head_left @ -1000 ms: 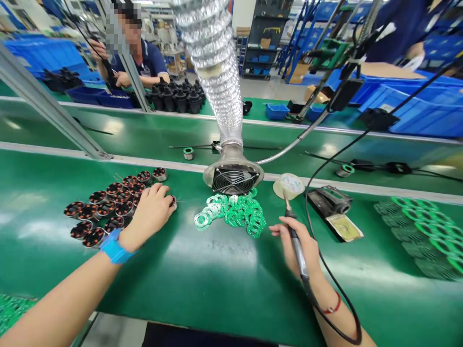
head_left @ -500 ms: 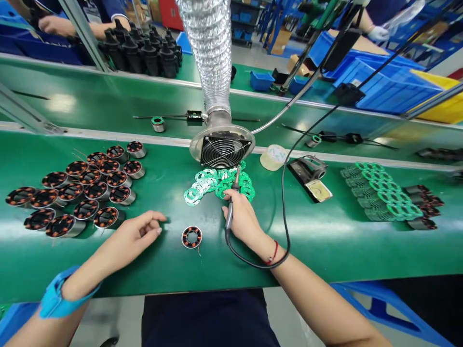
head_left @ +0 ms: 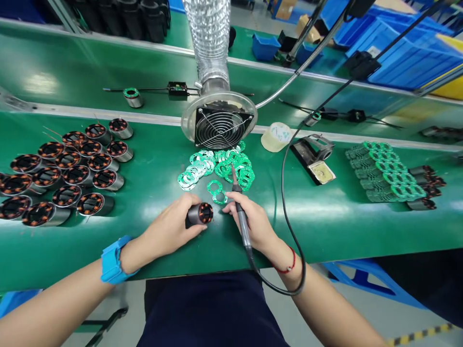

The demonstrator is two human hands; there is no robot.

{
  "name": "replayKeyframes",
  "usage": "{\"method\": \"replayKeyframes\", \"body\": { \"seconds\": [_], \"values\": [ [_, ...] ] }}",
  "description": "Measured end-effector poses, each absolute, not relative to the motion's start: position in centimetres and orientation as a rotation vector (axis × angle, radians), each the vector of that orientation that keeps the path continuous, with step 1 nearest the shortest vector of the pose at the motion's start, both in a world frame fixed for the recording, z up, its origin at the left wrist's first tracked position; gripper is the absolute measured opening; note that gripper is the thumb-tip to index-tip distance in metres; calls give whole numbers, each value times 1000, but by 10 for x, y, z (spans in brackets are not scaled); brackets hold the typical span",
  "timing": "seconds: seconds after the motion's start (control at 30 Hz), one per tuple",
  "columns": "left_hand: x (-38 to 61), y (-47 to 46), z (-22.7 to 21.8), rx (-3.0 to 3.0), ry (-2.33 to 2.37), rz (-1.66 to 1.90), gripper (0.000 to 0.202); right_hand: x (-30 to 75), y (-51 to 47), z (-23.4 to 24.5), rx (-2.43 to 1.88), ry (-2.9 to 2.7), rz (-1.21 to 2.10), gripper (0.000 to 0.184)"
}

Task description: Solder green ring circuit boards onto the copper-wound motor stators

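My left hand (head_left: 172, 222) is closed around a motor stator (head_left: 197, 215), a metal cylinder with copper windings. It lies tilted, its open end facing right. In my right hand (head_left: 257, 222) is a soldering iron (head_left: 242, 222), tip pointing up and away over the boards. A green ring-shaped circuit board (head_left: 220, 203) is at the right fingertips; whether they grip it I cannot tell. Just beyond it lies another ring board (head_left: 214, 181). Farther back is a loose pile of green ring boards (head_left: 244, 168).
Several wound stators (head_left: 90, 205) stand at the left. A fume extractor fan (head_left: 221, 127) hangs over the boards. Behind on the right are a tape roll (head_left: 275, 137) and a soldering iron stand (head_left: 314, 154). Stacked green boards (head_left: 392, 176) lie far right. The iron's cable (head_left: 282, 185) loops past my right arm.
My left hand has moved right and taken hold of the stator, now tipped over. Two ring boards now lie nearer, apart from the pile. My right hand, still holding the soldering iron, has shifted nearer.
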State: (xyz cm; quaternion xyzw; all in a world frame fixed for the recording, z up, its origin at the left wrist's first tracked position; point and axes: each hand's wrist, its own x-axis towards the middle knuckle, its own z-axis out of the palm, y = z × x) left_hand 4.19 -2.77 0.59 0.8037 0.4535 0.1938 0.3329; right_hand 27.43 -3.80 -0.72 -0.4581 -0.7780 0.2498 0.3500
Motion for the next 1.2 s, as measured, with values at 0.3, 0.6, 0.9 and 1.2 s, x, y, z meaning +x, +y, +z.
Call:
{"method": "replayKeyframes", "body": {
  "seconds": [0.3,0.6,0.9,1.2],
  "values": [
    [27,-18,10,2619,1081,327,27,290,-61,-1,-1220,-1837,501,22],
    [55,-26,9,1471,1261,621,42,281,-67,0,-1132,-1549,935,28],
    [63,-27,19,1269,1159,605,46,269,-60,4,-1252,-1715,769,30],
    [56,-29,15,1436,1187,614,40,278,-56,1,-1147,-1973,660,33]
  ]
}}
